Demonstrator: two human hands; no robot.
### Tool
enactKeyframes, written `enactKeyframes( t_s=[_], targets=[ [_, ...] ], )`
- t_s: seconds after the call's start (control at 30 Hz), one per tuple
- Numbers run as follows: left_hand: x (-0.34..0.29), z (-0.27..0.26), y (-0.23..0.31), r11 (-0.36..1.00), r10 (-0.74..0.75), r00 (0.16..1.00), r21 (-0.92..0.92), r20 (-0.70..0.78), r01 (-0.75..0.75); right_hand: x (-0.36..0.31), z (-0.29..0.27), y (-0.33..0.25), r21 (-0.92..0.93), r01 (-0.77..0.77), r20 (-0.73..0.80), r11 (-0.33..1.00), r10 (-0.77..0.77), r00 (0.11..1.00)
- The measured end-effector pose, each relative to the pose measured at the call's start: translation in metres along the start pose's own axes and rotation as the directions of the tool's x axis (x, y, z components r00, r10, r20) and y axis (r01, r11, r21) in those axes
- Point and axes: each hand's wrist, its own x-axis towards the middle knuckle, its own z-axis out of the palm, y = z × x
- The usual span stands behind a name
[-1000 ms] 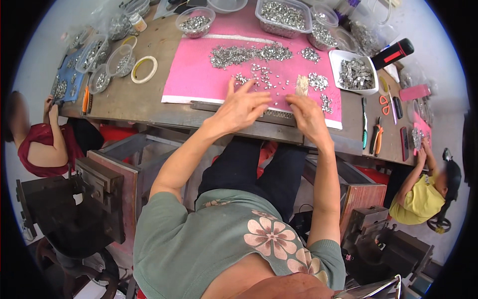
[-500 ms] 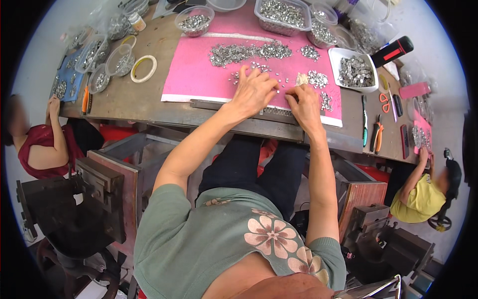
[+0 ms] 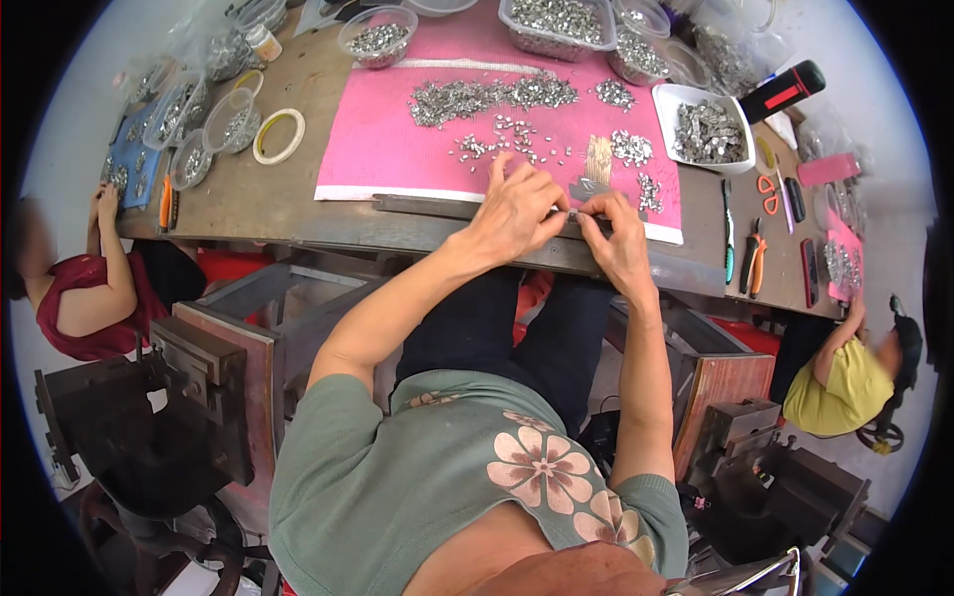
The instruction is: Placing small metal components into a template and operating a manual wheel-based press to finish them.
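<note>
My left hand (image 3: 515, 211) and my right hand (image 3: 618, 230) meet at the front edge of a pink mat (image 3: 383, 139). Thumbs and fingertips pinch a small silver metal piece (image 3: 573, 216) between them; its exact shape is too small to tell. Below them lies a dark metal bar (image 3: 427, 207) along the mat's edge, partly hidden by the left hand. Loose silver pieces (image 3: 512, 134) are scattered just beyond my fingers. A bundle of thin tan sticks or pins (image 3: 598, 159) lies past the right hand, beside a small heap of shiny pieces (image 3: 631, 148).
Further back lies a long heap of metal pieces (image 3: 487, 97). A white tray (image 3: 661, 99) of parts stands right, near pliers (image 3: 757, 260) and orange-handled scissors (image 3: 767, 196). Tape rolls (image 3: 278, 137) and tubs (image 3: 231, 121) sit left. Co-workers sit at both sides.
My hands have come together over the bar and now meet at a small piece. The left hand has moved nearer and right, uncovering scattered pieces. The tan bundle shows more fully.
</note>
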Motion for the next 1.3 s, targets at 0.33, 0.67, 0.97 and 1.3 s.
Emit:
enactKeyframes(
  t_s=[0.33, 0.67, 0.97, 1.3],
  targets=[
    [-0.009, 0.004, 0.008, 1.0, -0.006, 1.0, 0.009, -0.02, 0.006, -0.009, 0.011, -0.001, -0.164, 0.168, -0.123, 0.972, -0.189, 0.974],
    [0.011, -0.025, -0.041, 1.0, 0.01, 0.988, -0.027, 0.153, -0.006, 0.007, 0.007, 0.002, -0.05, 0.052, -0.148, 0.997, -0.059, 0.987],
    [0.024, -0.018, -0.048, 0.993, 0.112, 0.912, -0.069, 0.395, -0.092, 0.062, 0.037, 0.02, -0.118, -0.033, -0.095, 0.992, 0.022, 0.995],
    [0.022, -0.014, -0.049, 0.992, -0.002, 0.996, 0.124, 0.087, -0.009, 0.046, 0.021, 0.013, -0.25, 0.07, -0.082, 0.966, -0.093, 0.992]
  ],
)
